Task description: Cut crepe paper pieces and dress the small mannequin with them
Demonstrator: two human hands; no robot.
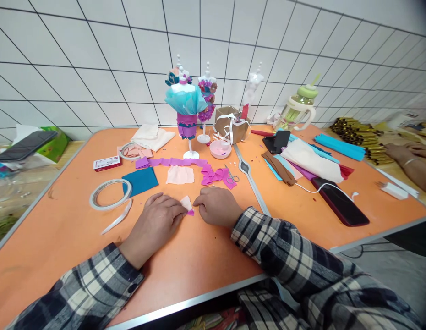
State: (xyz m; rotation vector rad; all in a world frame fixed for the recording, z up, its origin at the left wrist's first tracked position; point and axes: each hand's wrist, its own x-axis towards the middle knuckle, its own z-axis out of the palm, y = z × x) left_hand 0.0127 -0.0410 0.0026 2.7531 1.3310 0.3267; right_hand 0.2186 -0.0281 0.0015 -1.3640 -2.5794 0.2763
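Observation:
In front of me on the orange table lies a small pale pink scrap of crepe paper point(186, 202) with a magenta scrap point(190, 212) at its lower end. My left hand point(158, 219) presses the pale pink scrap's left edge with its closed fingertips. Just to the right, my right hand point(217, 206) has its fingers curled, the fingertips by the scrap's right edge; whether they hold anything is hidden. Beyond the hands are a larger pale pink piece point(180, 174), a crumpled magenta strip point(215, 175) and small scissors point(232, 178).
Tape rolls point(111, 194), a teal sheet point(140, 180) and a red-white box point(107, 163) lie left. Behind stand small decorated dress forms point(187, 123), a pink bowl point(220, 149) and a cardboard box point(230, 123). Rightward are a phone point(340, 200), a bottle point(297, 110) and another person's hands point(400, 153).

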